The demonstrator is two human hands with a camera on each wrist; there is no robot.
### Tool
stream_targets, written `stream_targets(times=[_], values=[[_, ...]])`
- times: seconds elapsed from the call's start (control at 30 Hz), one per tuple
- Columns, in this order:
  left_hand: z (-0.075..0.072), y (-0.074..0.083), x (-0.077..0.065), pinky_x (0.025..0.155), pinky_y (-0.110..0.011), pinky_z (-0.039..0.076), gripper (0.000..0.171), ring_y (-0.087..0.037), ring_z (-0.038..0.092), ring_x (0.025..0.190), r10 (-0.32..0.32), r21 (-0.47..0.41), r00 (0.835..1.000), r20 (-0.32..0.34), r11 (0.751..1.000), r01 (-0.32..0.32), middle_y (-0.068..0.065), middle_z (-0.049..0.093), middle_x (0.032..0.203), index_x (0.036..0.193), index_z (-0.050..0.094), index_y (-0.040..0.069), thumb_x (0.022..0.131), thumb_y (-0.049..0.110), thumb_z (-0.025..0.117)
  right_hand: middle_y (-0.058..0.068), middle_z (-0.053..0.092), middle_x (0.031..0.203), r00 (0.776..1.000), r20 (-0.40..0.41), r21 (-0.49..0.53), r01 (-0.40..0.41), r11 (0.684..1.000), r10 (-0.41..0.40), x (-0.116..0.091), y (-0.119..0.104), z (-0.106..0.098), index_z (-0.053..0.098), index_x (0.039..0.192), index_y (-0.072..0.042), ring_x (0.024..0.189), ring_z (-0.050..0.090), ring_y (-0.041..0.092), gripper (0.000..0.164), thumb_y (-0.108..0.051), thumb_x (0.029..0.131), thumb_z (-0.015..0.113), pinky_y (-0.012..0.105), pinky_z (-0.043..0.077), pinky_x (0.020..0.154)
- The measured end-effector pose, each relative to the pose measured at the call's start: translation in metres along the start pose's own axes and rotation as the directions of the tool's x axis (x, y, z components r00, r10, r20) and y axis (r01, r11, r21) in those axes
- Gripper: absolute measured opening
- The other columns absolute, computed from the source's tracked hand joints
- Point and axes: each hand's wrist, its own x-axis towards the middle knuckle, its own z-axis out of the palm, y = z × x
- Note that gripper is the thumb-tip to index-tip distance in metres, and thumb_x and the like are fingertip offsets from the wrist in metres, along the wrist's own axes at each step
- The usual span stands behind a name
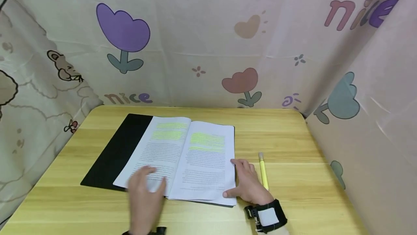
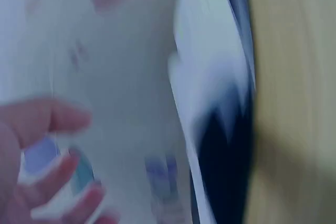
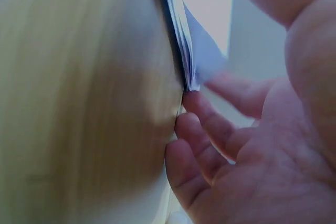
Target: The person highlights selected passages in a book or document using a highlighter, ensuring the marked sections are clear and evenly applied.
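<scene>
A booklet of printed pages lies open in a black folder (image 1: 114, 159). Yellow highlighting covers the upper lines of its left page (image 1: 163, 151) and right page (image 1: 203, 166). My left hand (image 1: 143, 198) is blurred over the lower left page, thumb and fingers apart, nothing between them; the left wrist view also shows it clear of the paper. At the right page's lower edge my right hand (image 1: 249, 184) rests with its thumb on the paper and fingertips along the side. In the right wrist view, fingertips (image 3: 191, 100) touch the stacked sheets' edge, where one sheet (image 3: 202, 45) stands slightly apart.
A yellow highlighter (image 1: 263, 173) lies on the wooden table (image 1: 293, 198), just right of my right hand. Patterned cloth (image 1: 195, 28) hangs behind the table and along both sides.
</scene>
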Motion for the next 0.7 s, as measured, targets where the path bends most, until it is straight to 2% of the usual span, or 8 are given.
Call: stream_targets(times=[0.07, 0.2, 0.27, 0.33, 0.43, 0.53, 0.6, 0.7], values=[[0.017, 0.017, -0.007, 0.093, -0.047, 0.033, 0.041, -0.035, 0.047, 0.109, 0.137, -0.029, 0.978, 0.16, 0.991, -0.134, -0.016, 0.057, 0.113, 0.099, 0.061, 0.008, 0.068, 0.023, 0.083, 0.013, 0.04, 0.142, 1.0, -0.023, 0.01, 0.003, 1.0, -0.002, 0.001, 0.0, 0.001, 0.032, 0.147, -0.007, 0.121, 0.035, 0.031, 0.119, -0.058, 0.053, 0.086, 0.048, 0.034, 0.099], [0.044, 0.042, -0.023, 0.094, -0.05, 0.036, 0.05, -0.035, 0.043, 0.116, 0.15, 0.036, 0.879, 0.452, 0.982, -0.185, -0.017, 0.054, 0.121, 0.097, 0.065, 0.008, 0.065, 0.041, 0.084, 0.014, 0.04, 0.144, 0.998, -0.052, 0.031, 0.024, 0.999, -0.023, 0.003, 0.0, 0.003, 0.026, 0.15, -0.008, 0.124, 0.036, 0.031, 0.125, -0.069, 0.054, 0.078, 0.049, 0.033, 0.101], [0.051, 0.044, -0.026, 0.094, -0.051, 0.037, 0.042, -0.037, 0.044, 0.116, 0.147, 0.062, 0.858, 0.493, 0.977, -0.203, -0.02, 0.056, 0.119, 0.092, 0.067, 0.006, 0.068, 0.035, 0.084, 0.014, 0.04, 0.144, 0.998, -0.057, 0.046, 0.037, 0.998, -0.035, 0.004, -0.001, 0.005, 0.025, 0.15, -0.008, 0.125, 0.036, 0.031, 0.126, -0.071, 0.054, 0.077, 0.05, 0.032, 0.102], [0.054, 0.04, -0.026, 0.091, -0.048, 0.041, 0.03, -0.035, 0.049, 0.11, 0.151, 0.06, 0.884, 0.442, 0.979, -0.197, -0.018, 0.058, 0.113, 0.091, 0.067, 0.003, 0.073, 0.024, 0.08, 0.012, 0.041, 0.142, 0.998, -0.054, 0.062, 0.035, 0.997, -0.032, 0.005, -0.001, 0.005, 0.025, 0.15, -0.009, 0.125, 0.035, 0.03, 0.126, -0.071, 0.054, 0.077, 0.05, 0.032, 0.102], [0.047, 0.03, -0.015, 0.078, -0.042, 0.047, 0.015, -0.028, 0.056, 0.092, 0.09, 0.012, 0.943, 0.322, 0.995, -0.099, -0.012, 0.061, 0.098, 0.093, 0.066, 0.001, 0.084, 0.013, 0.069, 0.009, 0.043, 0.14, 0.998, -0.055, 0.107, 0.008, 0.994, -0.002, 0.004, 0.0, 0.003, 0.024, 0.151, -0.012, 0.127, 0.035, 0.03, 0.124, -0.069, 0.055, 0.078, 0.051, 0.032, 0.102], [0.028, 0.013, 0.004, 0.069, -0.045, 0.045, 0.016, -0.029, 0.055, 0.082, -0.064, 0.001, 0.987, 0.148, 0.998, 0.064, -0.014, 0.058, 0.091, 0.098, 0.062, -0.002, 0.09, 0.012, 0.062, 0.008, 0.045, 0.137, 0.997, -0.069, 0.155, -0.027, 0.988, 0.038, 0.004, 0.002, -0.001, 0.027, 0.15, -0.015, 0.126, 0.039, 0.028, 0.114, -0.064, 0.061, 0.079, 0.051, 0.036, 0.1], [0.012, -0.002, 0.016, 0.078, -0.049, 0.042, 0.022, -0.037, 0.052, 0.093, -0.19, 0.035, 0.982, 0.011, 0.981, 0.19, -0.021, 0.054, 0.103, 0.105, 0.057, -0.004, 0.087, 0.008, 0.063, 0.009, 0.047, 0.135, 0.993, -0.103, 0.172, -0.034, 0.985, 0.052, 0.003, 0.004, -0.005, 0.032, 0.147, -0.014, 0.123, 0.043, 0.028, 0.102, -0.057, 0.067, 0.078, 0.05, 0.039, 0.098], [-0.011, -0.022, 0.026, 0.101, -0.052, 0.025, 0.053, -0.044, 0.03, 0.122, -0.311, 0.077, 0.938, -0.151, 0.943, 0.325, -0.026, 0.032, 0.134, 0.126, 0.042, -0.002, 0.079, 0.0, 0.067, 0.009, 0.05, 0.131, 0.98, -0.18, 0.178, -0.05, 0.983, 0.082, 0.002, 0.008, -0.011, 0.041, 0.141, -0.011, 0.119, 0.048, 0.028, 0.081, -0.045, 0.077, 0.076, 0.049, 0.043, 0.095]])
